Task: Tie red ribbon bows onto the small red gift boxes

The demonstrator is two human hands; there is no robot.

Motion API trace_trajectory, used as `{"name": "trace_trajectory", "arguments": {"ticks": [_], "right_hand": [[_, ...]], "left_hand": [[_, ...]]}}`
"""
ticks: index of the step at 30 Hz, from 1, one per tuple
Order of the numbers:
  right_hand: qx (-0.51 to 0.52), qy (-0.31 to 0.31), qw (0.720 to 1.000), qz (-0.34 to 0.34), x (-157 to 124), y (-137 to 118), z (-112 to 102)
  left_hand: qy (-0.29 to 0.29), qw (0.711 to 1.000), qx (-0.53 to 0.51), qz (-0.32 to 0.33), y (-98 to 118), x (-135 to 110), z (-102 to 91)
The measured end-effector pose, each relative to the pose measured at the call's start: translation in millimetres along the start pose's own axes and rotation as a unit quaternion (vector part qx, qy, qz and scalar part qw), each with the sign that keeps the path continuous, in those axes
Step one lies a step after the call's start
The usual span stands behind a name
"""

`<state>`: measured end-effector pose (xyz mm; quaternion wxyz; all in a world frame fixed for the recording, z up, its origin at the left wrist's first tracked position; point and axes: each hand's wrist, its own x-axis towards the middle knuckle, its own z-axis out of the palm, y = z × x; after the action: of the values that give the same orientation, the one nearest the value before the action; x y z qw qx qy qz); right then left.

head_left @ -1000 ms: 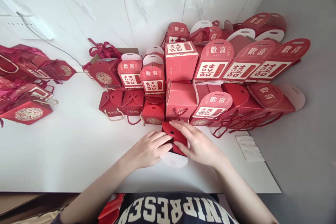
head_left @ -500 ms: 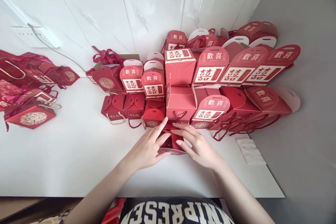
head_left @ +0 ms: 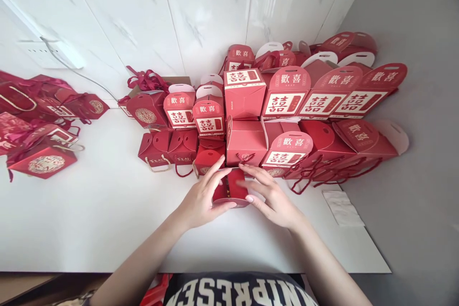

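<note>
A small red gift box (head_left: 237, 180) stands on the table between my hands, its top unfastened and its side flaps bent inward with a dark gap between them. My left hand (head_left: 203, 197) holds its left side, thumb along the front panel and fingers reaching to the back edge. On the other side, my right hand (head_left: 274, 196) has its thumb at the front right corner and its fingertips on the back and right flap; one finger is blurred. What lies inside the box is mostly hidden.
Right behind my hands, red gift boxes (head_left: 245, 142) stand in rows against the tiled wall (head_left: 211, 5). More ribboned boxes (head_left: 46, 160) sit at the far left of the white table (head_left: 107, 220). A tissue pack (head_left: 343, 208) lies near the grey wall at the right.
The back flap with its hole has tipped back from over the box, and the side flaps now lie further inward. Both hands stay around the box, with small finger shifts.
</note>
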<state>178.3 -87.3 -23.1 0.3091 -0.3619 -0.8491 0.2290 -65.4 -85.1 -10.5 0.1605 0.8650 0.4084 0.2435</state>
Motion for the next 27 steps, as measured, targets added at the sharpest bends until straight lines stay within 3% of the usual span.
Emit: {"name": "trace_trajectory", "arguments": {"ticks": [3, 6, 9, 12, 15, 17, 19, 21, 23, 25, 27], "right_hand": [[-0.019, -0.014, 1.000, 0.000, -2, -2, 1], [-0.005, 0.022, 1.000, -0.001, -4, -4, 7], [-0.012, 0.081, 0.997, -0.009, -3, -4, 15], [-0.098, 0.100, 0.989, -0.053, 0, -4, 22], [-0.182, 0.138, 0.968, -0.100, 2, -5, 26], [-0.216, 0.185, 0.951, -0.124, 1, -4, 28], [-0.220, 0.229, 0.937, -0.143, -2, -3, 30], [-0.204, 0.267, 0.928, -0.159, -6, 0, 34], [-0.183, 0.291, 0.924, -0.166, -10, 4, 38], [-0.160, 0.300, 0.927, -0.160, -13, 8, 42], [-0.138, 0.296, 0.934, -0.144, -14, 11, 45]], "left_hand": [[0.054, 0.998, 0.039, 0.008, -2, 2, -1.2], [0.087, 0.992, 0.086, 0.007, -4, 1, -3.1], [0.084, 0.994, 0.074, 0.002, -5, 0, -3.3], [0.073, 0.996, 0.055, 0.021, 1, -3, -4.5], [0.062, 0.997, 0.035, 0.031, 10, -4, -17.5], [0.084, 0.995, 0.043, 0.026, 11, 1, -38.1], [0.150, 0.986, 0.072, 0.010, -1, 14, -69.3], [0.242, 0.964, 0.101, -0.047, -27, 36, -109.0], [0.323, 0.923, 0.166, -0.126, -62, 64, -152.0], [0.332, 0.899, 0.193, -0.209, -96, 92, -190.5], [0.292, 0.912, 0.177, -0.228, -117, 115, -216.7]]}}
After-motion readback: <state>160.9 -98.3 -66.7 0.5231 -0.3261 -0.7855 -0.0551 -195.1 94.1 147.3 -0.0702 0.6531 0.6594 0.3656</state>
